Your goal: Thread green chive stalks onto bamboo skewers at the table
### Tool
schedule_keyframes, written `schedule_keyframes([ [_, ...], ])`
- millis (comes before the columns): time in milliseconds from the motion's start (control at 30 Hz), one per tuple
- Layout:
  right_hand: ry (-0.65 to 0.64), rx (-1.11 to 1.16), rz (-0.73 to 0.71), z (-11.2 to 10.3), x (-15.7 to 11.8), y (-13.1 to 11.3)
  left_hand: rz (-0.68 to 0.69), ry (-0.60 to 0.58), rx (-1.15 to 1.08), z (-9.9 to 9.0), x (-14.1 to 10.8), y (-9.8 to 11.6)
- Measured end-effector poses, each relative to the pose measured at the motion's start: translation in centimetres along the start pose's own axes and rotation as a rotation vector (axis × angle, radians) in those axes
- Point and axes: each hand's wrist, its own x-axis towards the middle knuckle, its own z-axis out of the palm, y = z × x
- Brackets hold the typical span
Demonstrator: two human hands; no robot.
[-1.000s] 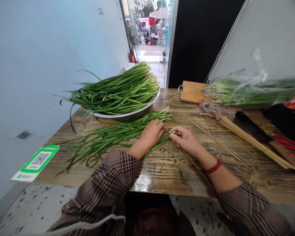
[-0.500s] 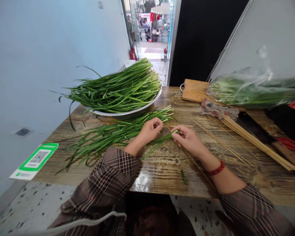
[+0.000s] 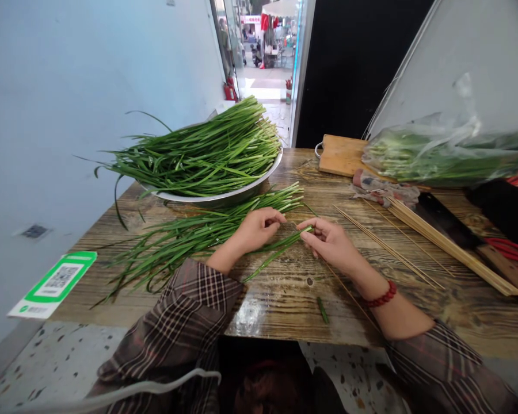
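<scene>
My right hand (image 3: 331, 242) pinches the pale ends of a few garlic chives (image 3: 280, 247) between thumb and fingers; their green leaves trail down to the left. A thin bamboo skewer (image 3: 343, 286) runs beneath or through that hand, and I cannot tell whether the fingers grip it. Just to the left, my left hand (image 3: 259, 229) is open, fingers stretched toward the right hand and thumb apart, with nothing seen between them. Behind and under the left hand lies a loose pile of garlic chives (image 3: 190, 236) on the wooden table (image 3: 280, 310).
A metal basin (image 3: 224, 198) heaped with chives stands behind the pile. On the right lie loose skewers (image 3: 388, 247), a skewer bundle (image 3: 453, 244), a cleaver (image 3: 449, 221), a cutting board (image 3: 341, 154) and a bagged bunch of greens (image 3: 449, 152). A cut chive piece (image 3: 322, 310) lies near the front edge.
My left hand's fingers have uncurled and reach further toward the right hand. The right hand keeps its pinch on the chives. The view has shifted slightly.
</scene>
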Motion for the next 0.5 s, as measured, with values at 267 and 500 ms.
schedule_keyframes([
  [267,0.006,0.011,-0.006,-0.1,-0.2,-0.4,0.052,0.266,0.295,-1.7,0.3,-0.7],
  [500,0.019,0.004,0.0,-0.1,-0.1,0.0,0.136,0.097,0.697,-1.6,0.1,-2.1],
])
